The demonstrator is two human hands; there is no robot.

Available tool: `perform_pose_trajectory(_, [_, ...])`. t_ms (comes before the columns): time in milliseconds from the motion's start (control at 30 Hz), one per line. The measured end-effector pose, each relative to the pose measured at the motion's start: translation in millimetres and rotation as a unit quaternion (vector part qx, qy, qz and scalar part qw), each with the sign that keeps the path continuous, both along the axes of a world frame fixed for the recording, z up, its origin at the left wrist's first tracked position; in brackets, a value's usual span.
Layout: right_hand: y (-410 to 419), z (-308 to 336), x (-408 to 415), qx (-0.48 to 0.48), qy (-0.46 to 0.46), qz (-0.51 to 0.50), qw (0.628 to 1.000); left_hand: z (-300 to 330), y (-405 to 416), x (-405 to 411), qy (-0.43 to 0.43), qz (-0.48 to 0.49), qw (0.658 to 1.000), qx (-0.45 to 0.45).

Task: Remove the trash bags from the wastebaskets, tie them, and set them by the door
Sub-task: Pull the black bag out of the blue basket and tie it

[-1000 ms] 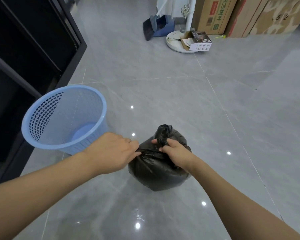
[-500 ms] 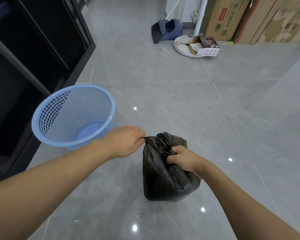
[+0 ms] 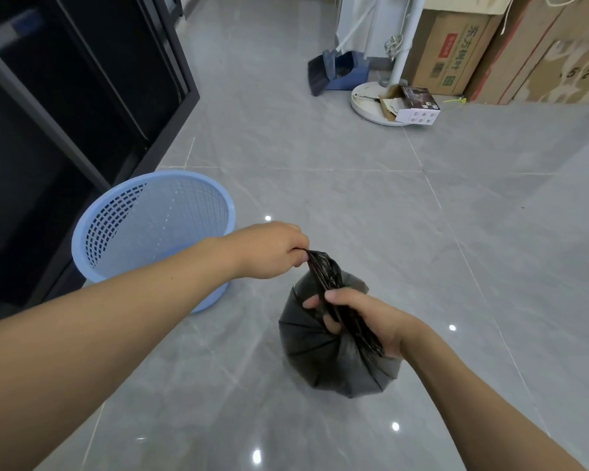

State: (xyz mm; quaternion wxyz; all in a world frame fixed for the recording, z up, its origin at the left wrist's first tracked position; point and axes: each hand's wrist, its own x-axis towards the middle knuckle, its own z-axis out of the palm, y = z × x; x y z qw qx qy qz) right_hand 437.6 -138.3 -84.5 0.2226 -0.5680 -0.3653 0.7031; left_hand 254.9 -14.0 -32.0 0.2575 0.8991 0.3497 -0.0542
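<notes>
A full black trash bag (image 3: pixel 323 355) hangs low over the grey tiled floor, right of centre. Its gathered neck runs as a twisted strand up and to the left. My left hand (image 3: pixel 269 249) pinches the far end of that strand. My right hand (image 3: pixel 361 317) is closed around the strand lower down, close to the bag's body. To the left stands a light blue mesh wastebasket (image 3: pixel 116 212) with no bag inside it; my left forearm crosses in front of its near rim.
A dark glass-fronted cabinet (image 3: pixel 65 107) lines the left side. At the back are a broom and blue dustpan (image 3: pixel 337 71), a white fan base (image 3: pixel 364 100) with a small box (image 3: pixel 415 108) on it, and large cardboard boxes (image 3: pixel 456 52).
My left hand pulled the bag's neck out and up to the left, stretching it into a strand. The right hand slid along it. The view shifted so the basket sits further right.
</notes>
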Motion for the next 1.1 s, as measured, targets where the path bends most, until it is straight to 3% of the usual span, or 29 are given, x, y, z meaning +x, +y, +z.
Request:
perform_pose_trajectory(133, [2,14,-7,-0.042,-0.169,0.157,0.972,2,0,7,0.03,-0.012,0.999,0.025])
perform_pose_trajectory(300, [16,44,-1,-0.041,-0.34,0.249,0.906,7,-6,13,-0.051,0.085,0.992,-0.078])
perform_pose_trajectory(500, [26,96,-5,-0.007,-0.326,0.253,0.911,-6,-16,10,-0.219,0.202,0.929,-0.218])
perform_pose_trajectory(600, [35,113,-3,-0.004,-0.314,0.221,0.923,-6,-18,9,-0.284,0.234,0.9,-0.236])
perform_pose_trajectory(767, [41,121,-3,-0.02,-0.177,0.131,0.975,5,-16,-4,-0.318,0.261,0.885,-0.22])
perform_pose_trajectory(867, [43,117,-2,-0.041,-0.12,0.133,0.983,11,-13,-14,-0.32,0.267,0.883,-0.217])
perform_pose_trajectory(967, [40,108,-16,-0.04,-0.184,0.17,0.967,11,-12,-21,-0.306,0.269,0.895,-0.182])
perform_pose_trajectory(1100, [39,93,-38,0.027,-0.355,0.172,0.918,5,-18,-23,-0.281,0.28,0.907,-0.141])
